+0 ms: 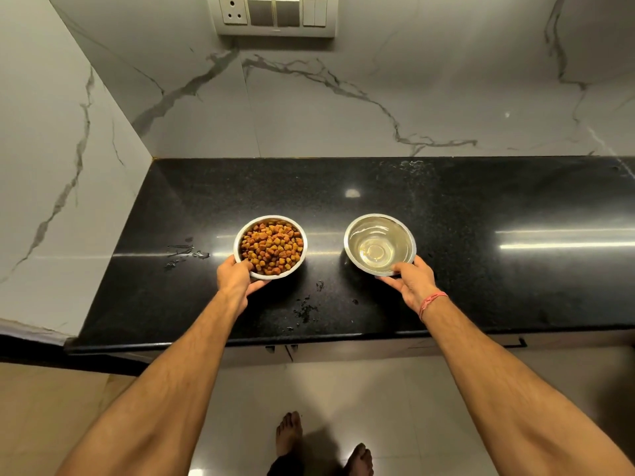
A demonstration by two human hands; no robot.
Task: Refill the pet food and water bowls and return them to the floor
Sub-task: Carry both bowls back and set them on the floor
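Two steel bowls stand side by side on the black granite counter (pixel 481 286). The left one, the food bowl (pixel 270 246), is heaped with brown and orange kibble. The right one, the water bowl (pixel 379 243), holds clear water. My left hand (pixel 237 280) grips the near rim of the food bowl, thumb on the rim and fingers under it. My right hand (pixel 410 281) grips the near rim of the water bowl the same way; a red thread band circles that wrist. I cannot tell whether the bowls rest on the counter or are just lifted.
Water drops (pixel 305 309) lie on the counter near its front edge and at the left (pixel 184 254). A marble wall with a switch panel (pixel 276 13) rises behind, and another wall closes the left end. Below are cabinet doors, pale floor tiles (pixel 395 400) and my bare feet (pixel 288 432).
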